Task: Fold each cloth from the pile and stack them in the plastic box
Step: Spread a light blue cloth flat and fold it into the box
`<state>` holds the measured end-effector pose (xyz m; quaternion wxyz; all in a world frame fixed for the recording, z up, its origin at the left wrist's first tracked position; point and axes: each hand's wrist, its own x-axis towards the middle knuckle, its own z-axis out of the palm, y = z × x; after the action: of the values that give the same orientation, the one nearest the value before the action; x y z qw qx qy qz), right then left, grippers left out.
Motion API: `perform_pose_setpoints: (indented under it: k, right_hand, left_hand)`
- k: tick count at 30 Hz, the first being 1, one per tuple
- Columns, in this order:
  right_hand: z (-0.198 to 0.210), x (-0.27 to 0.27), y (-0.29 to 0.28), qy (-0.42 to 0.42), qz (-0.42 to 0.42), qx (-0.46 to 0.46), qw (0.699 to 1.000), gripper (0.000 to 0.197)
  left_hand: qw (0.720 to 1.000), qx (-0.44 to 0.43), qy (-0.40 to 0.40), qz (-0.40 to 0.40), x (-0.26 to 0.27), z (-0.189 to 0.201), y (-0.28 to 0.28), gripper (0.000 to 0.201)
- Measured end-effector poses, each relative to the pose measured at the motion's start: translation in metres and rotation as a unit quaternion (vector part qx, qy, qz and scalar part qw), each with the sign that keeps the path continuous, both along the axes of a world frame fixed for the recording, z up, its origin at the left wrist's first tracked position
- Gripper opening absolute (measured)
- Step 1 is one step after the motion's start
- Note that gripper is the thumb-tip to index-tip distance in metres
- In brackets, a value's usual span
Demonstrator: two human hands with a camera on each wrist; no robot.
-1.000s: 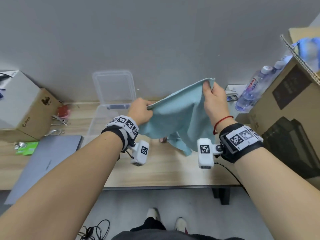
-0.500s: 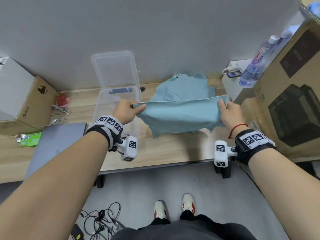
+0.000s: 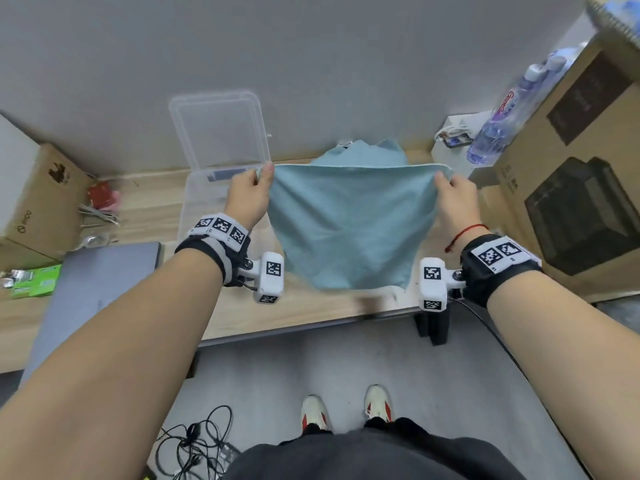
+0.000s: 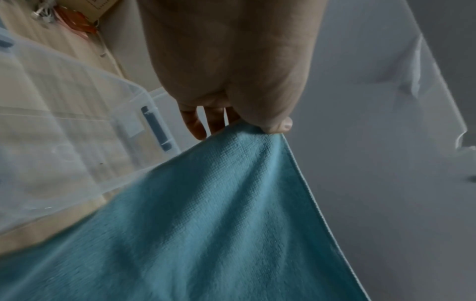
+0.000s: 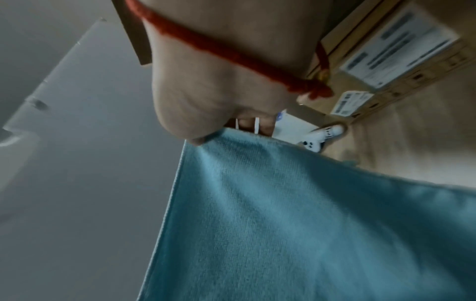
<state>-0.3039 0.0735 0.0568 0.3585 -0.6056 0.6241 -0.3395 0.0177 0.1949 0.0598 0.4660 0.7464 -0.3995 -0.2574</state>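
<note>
Teal cloth [image 3: 349, 230] held spread in air over worktop [image 3: 311, 310], top edge taut, between plastic box [image 3: 207, 202] and pile [image 3: 360, 154]. Judged step: opening flat before first fold. Best done by keeping top edge level, corners matched, lower hem free of worktop. Left hand [image 3: 249, 195] and right hand [image 3: 453, 199] raised, wide apart, knuckles up; each pinching a top corner between thumb and fingers [image 4: 198, 126].
</note>
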Motion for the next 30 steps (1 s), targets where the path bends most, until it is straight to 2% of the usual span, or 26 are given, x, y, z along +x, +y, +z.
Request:
perform_pose_setpoints:
  k: [5, 6, 7, 9, 11, 13, 15, 19, 22, 26, 30]
  right_hand:
    - [0.045, 0.007, -0.024, -0.082, -0.015, -0.065, 0.994, 0.03]
    - [0.051, 0.007, -0.022, -0.122, -0.03, -0.067, 0.99, 0.029]
    - [0.053, 0.007, -0.02, -0.171, -0.052, -0.067, 0.982, 0.03]
    - [0.048, 0.004, -0.019, -0.197, -0.08, -0.055, 0.976, 0.03]
    - [0.029, -0.002, -0.015, -0.155, -0.082, -0.014, 0.984, 0.032]
    - [-0.004, -0.012, -0.006, -0.105, -0.086, 0.039, 0.99, 0.03]
    - [-0.047, -0.025, 0.01, -0.124, -0.103, 0.086, 0.983, 0.02]
    - [-0.112, -0.049, 0.053, -0.012, -0.068, 0.153, 0.986, 0.029]
    - [-0.164, -0.069, 0.079, -0.017, -0.109, 0.19, 0.976, 0.025]
    - [-0.185, -0.077, 0.091, 0.018, -0.098, 0.223, 0.97, 0.021]
    - [-0.187, -0.069, 0.082, 0.004, -0.063, 0.207, 0.976, 0.022]
  left_hand:
    - [0.994, -0.1, 0.02, 0.037, -0.005, 0.039, -0.011, 0.047]
    - [0.993, -0.112, 0.024, 0.042, -0.006, 0.041, -0.012, 0.047]
    - [0.992, -0.116, 0.032, 0.044, -0.007, 0.041, -0.012, 0.049]
    - [0.993, -0.093, 0.041, 0.058, -0.007, 0.033, -0.009, 0.062]
    - [0.996, -0.048, 0.036, 0.065, -0.013, 0.012, 0.0, 0.07]
    - [0.998, 0.006, 0.037, 0.052, -0.026, -0.017, 0.015, 0.062]
    - [0.996, 0.062, 0.043, 0.044, -0.036, -0.06, 0.031, 0.054]
    - [0.989, 0.14, 0.037, 0.018, -0.05, -0.122, 0.067, 0.065]
    - [0.984, 0.177, 0.002, -0.025, -0.066, -0.169, 0.094, 0.075]
    - [0.974, 0.22, -0.018, -0.047, -0.073, -0.195, 0.103, 0.079]
    - [0.973, 0.225, -0.029, -0.032, -0.073, -0.198, 0.093, 0.065]
